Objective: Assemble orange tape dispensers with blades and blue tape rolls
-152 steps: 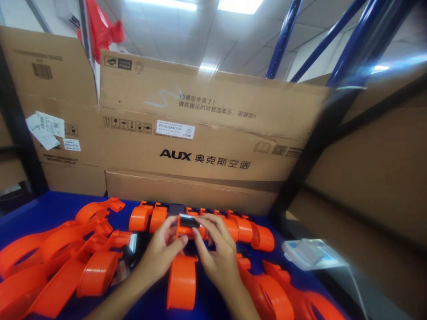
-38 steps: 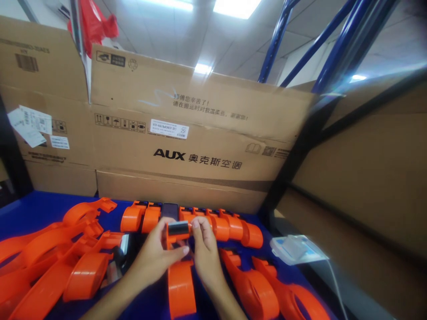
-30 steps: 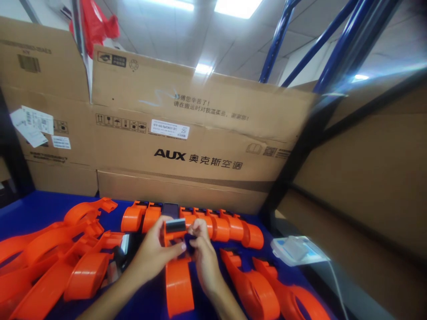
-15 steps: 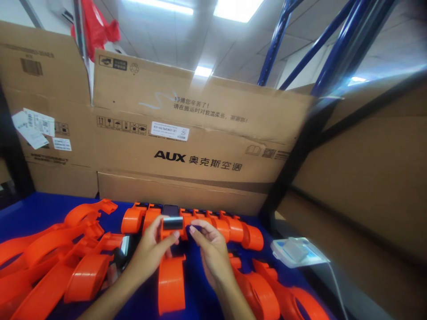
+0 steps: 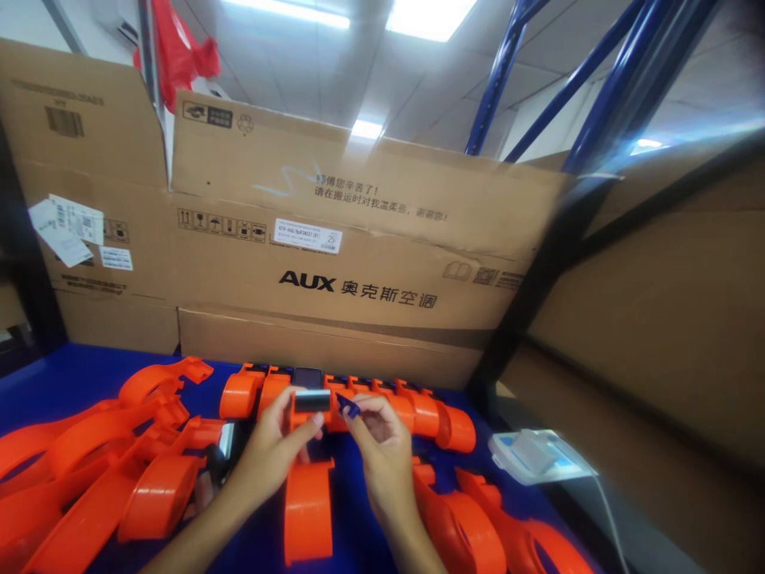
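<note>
While left hand (image 5: 272,454) kept dispenser (image 5: 307,478) clamped at blade end, right hand (image 5: 382,446) had drawn off, pinching small blue piece (image 5: 347,407) just right of blade (image 5: 311,400); piece now apart from dispenser, others lay alongside.

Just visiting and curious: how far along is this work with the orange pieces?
Seemingly done: a row of orange dispensers lined up by the cardboard box. In hand: left hand holds one dispenser; right hand pinches a small blue part. Left: a loose pile.
</note>
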`<state>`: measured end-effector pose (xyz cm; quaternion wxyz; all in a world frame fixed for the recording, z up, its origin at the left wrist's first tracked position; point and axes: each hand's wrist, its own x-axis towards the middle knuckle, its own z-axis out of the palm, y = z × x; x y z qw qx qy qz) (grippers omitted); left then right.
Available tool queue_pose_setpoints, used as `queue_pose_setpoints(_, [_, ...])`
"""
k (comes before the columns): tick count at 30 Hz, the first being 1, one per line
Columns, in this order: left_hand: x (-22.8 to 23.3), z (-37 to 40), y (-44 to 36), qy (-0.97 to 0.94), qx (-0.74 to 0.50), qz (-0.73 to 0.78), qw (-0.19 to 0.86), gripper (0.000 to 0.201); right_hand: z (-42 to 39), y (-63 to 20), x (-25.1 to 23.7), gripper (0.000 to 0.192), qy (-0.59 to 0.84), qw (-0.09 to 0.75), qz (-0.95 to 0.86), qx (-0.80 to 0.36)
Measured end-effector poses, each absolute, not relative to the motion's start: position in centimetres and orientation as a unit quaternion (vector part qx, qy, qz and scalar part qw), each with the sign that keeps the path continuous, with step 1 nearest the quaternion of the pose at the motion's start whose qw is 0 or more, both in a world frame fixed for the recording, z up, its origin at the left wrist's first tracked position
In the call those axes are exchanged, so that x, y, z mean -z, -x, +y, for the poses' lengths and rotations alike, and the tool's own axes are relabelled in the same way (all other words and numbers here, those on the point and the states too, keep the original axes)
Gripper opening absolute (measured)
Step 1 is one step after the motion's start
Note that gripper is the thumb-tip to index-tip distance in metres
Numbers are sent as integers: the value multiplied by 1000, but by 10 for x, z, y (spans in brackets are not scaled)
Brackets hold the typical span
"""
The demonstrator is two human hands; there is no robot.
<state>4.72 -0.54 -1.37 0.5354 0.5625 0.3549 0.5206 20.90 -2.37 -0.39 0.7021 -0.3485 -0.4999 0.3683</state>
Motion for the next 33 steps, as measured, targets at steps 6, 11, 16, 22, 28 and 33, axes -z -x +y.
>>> queue_pose_setpoints(6, [16, -5, -49, -562, -520, 344, 544, 44, -20, -204, 13, 13, 359, 681, -561, -304])
queue_pose_setpoints(11, [12, -7, -49, -557, -526, 325, 555, 41, -24, -206, 13, 17, 360, 659, -595, -287])
queue_pose_setpoints(16, [9, -10, -49, -552, -525, 312, 568, 38, -27, -213, 4, 18, 369, 605, -675, -204])
queue_pose_setpoints(22, [9, -11, -49, -552, -523, 304, 573, 37, -30, -221, -3, 18, 362, 543, -747, -129])
queue_pose_setpoints(28, [5, -12, -48, -556, -525, 295, 573, 38, -30, -226, -4, 20, 367, 486, -785, -114])
queue_pose_setpoints(33, [7, -12, -48, -542, -523, 305, 583, 38, -35, -226, -8, 17, 377, 457, -797, -117])
